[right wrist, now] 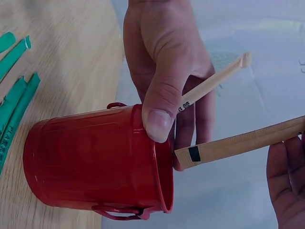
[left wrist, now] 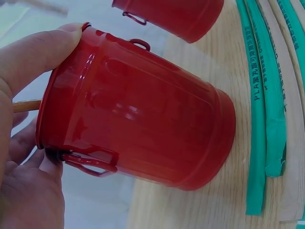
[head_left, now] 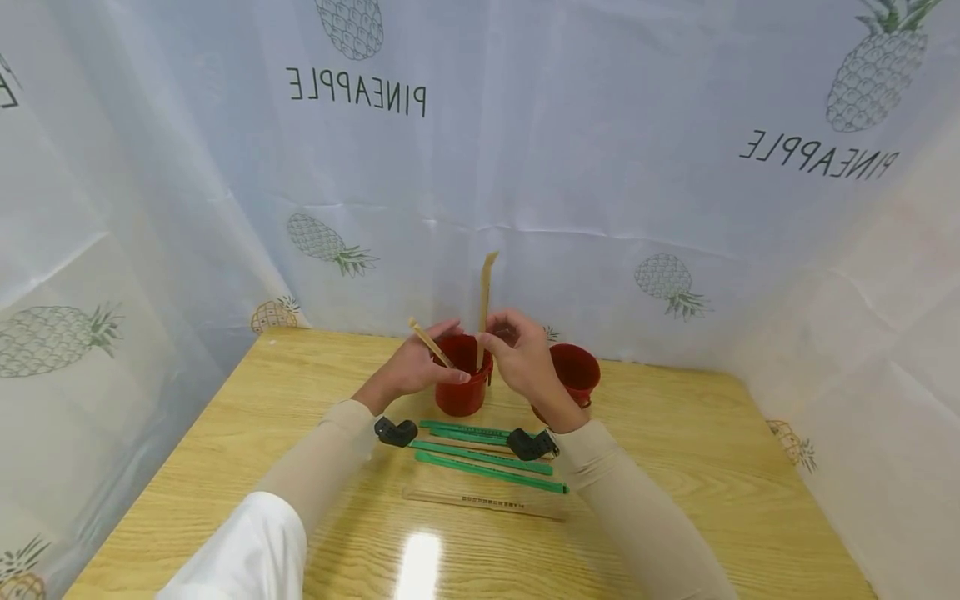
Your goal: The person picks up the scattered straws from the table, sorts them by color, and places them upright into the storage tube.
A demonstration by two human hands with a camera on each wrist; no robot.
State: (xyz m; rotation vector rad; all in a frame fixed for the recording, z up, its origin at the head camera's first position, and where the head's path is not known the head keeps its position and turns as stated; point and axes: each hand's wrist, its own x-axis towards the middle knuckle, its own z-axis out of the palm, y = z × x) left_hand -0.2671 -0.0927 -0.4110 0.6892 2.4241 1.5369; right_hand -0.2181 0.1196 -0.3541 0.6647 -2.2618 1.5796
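A small red bucket (head_left: 459, 400) with wire handles stands on the table. My left hand (head_left: 412, 367) grips it at the rim, thumb on the near wall and fingers round the far side, as the left thumb (left wrist: 43, 57) shows. One brown paper-wrapped straw (right wrist: 214, 81) leans out of its mouth beside that hand. Between thumb and fingers, my right hand (head_left: 519, 346) pinches a second brown paper-wrapped straw (head_left: 485, 292), held nearly upright. This straw's lower end is at the bucket's opening in the right wrist view. The bucket's inside is mostly hidden.
Another red bucket (head_left: 576, 371) stands to the right, partly behind my right wrist. In front of both lie several green wrapped straws (head_left: 487, 473) and brown ones, including a brown wrapped straw (head_left: 483, 501) nearest me. A pineapple-print curtain (head_left: 480, 167) hangs behind the table (head_left: 660, 450).
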